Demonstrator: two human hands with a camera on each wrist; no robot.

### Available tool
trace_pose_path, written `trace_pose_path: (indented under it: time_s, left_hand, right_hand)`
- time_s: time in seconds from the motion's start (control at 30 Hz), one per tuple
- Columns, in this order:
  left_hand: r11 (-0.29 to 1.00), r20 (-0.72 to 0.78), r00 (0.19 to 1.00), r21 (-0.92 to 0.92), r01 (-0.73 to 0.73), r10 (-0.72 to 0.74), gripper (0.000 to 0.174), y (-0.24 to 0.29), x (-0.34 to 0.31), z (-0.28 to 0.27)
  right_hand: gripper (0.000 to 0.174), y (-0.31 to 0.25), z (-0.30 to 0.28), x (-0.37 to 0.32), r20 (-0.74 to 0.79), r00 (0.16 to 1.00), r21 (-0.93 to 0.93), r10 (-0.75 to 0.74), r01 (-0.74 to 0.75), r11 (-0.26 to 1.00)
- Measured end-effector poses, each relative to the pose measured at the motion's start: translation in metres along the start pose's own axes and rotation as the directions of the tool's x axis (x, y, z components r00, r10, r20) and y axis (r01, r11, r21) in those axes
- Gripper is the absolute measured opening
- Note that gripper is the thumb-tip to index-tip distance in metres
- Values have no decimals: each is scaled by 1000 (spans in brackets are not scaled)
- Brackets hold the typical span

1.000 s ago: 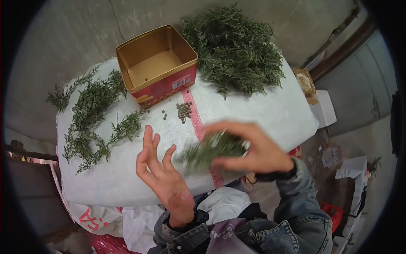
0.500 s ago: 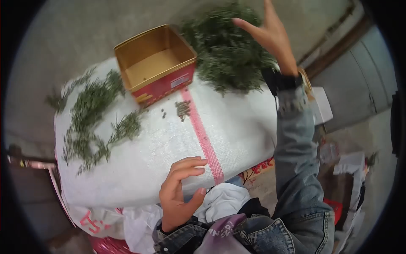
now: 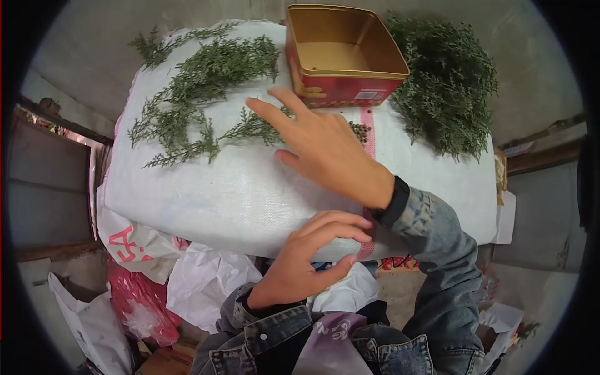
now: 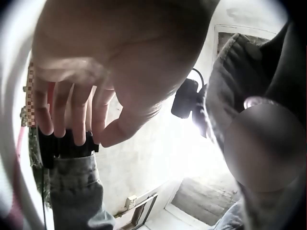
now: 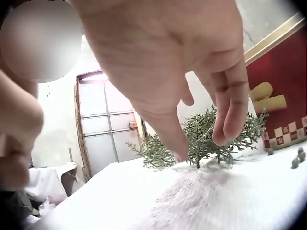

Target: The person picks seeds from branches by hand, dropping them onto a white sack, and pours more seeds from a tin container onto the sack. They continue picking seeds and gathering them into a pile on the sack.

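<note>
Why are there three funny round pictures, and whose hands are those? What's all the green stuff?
No machine here: a person wears three small cameras. The big picture comes from the head, looking down. The other two sit on the wrists and look from very close up. On a white sack lie green sprigs, a bigger green pile, little round seeds and an open red tin. The right hand reaches toward one sprig; the left hand is curled at the sack's near edge. Neither holds anything.
</note>
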State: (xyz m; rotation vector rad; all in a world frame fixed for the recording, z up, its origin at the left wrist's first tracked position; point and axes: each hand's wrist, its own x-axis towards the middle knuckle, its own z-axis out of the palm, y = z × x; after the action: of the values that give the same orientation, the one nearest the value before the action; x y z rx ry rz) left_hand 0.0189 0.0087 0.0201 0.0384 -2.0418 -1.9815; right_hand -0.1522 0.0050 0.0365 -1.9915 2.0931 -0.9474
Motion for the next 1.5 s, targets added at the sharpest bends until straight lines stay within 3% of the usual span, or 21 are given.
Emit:
trace_pose_path:
  time_s: [0.07,0.17,0.2,0.27,0.3,0.37,0.47,0.5,0.53,0.63,0.67,0.77,0.9,1.07,1.17,1.2,1.27,1.33,1.43,1.5]
  left_hand:
    - [999,-27,999,39,-18,19,27,-3,-4,-3]
    - [986,-296,944,-127,110,-144,27,-6,-16,-8]
    - [986,-304,942,-125,106,-140,27,-4,-19,-11]
    - [966,-555,832,229,121,27,35,1,-25,-17]
    - [967,-554,832,221,128,16,35,-2,-27,-18]
    - [996,-826,563,50,80,-4,50,-10,-28,-20]
    - [993,-837,541,-112,-20,-84,56,-14,-35,-39]
    - [980,-838,532,-188,-67,-125,59,-15,-35,-41]
    - [980,-836,534,-189,-63,-127,59,-13,-32,-38]
    - [996,-508,859,17,85,-64,54,2,-15,-20]
    - [996,-506,860,22,88,-65,54,2,-15,-21]
    - [927,-567,742,-313,207,-357,48,-2,-11,-23]
    - [921,-665,661,-374,108,-348,40,-9,-13,-26]
    - [947,-707,632,-266,179,-318,35,-21,-7,-21]
    - [961,-777,569,-258,102,-269,34,-29,-6,-25]
    - [960,-775,571,-258,106,-271,34,-31,-5,-25]
    - [970,-720,650,-171,173,-243,38,-34,-5,-25]
    - [972,-691,686,-122,202,-229,40,-33,-2,-25]
    - [978,-632,773,118,174,-62,49,-26,7,-22]
    - [970,-657,754,160,182,-33,49,-22,9,-20]
  right_hand:
    - [58,5,7,14,13,1000,-195,-21,24,981]
    - [57,19,13,15,36,999,-223,-16,23,975]
    - [57,22,14,17,52,998,-239,-22,34,970]
    - [53,13,1,9,53,998,-180,-42,51,982]
    - [48,5,-10,-1,47,998,-123,-43,48,991]
    - [44,-2,-24,-19,42,998,-72,-38,41,997]
    - [26,-6,-38,-42,0,959,-112,-285,283,953]
    - [26,-6,-40,-49,1,960,-112,-278,277,954]
    - [22,-7,-42,-56,-2,957,-65,-290,289,955]
    - [15,-13,-41,-69,-18,947,38,-319,320,947]
    - [15,-17,-39,-73,-31,947,7,-320,320,947]
    - [16,-18,-42,-80,-62,945,-70,-320,316,946]
    - [17,-11,-46,-89,-140,938,-54,-318,313,948]
    - [15,0,-57,-107,-173,964,-50,-203,197,979]
    - [13,6,-67,-118,-164,976,-15,-147,146,989]
    - [12,8,-68,-122,-226,971,25,-76,84,996]
    - [11,10,-68,-128,-336,940,117,68,-30,993]
    - [11,8,-66,-131,-332,942,95,57,-27,995]
    - [11,3,-64,-136,-324,945,50,38,-22,998]
    - [13,-6,-65,-137,-289,956,-52,-44,30,998]
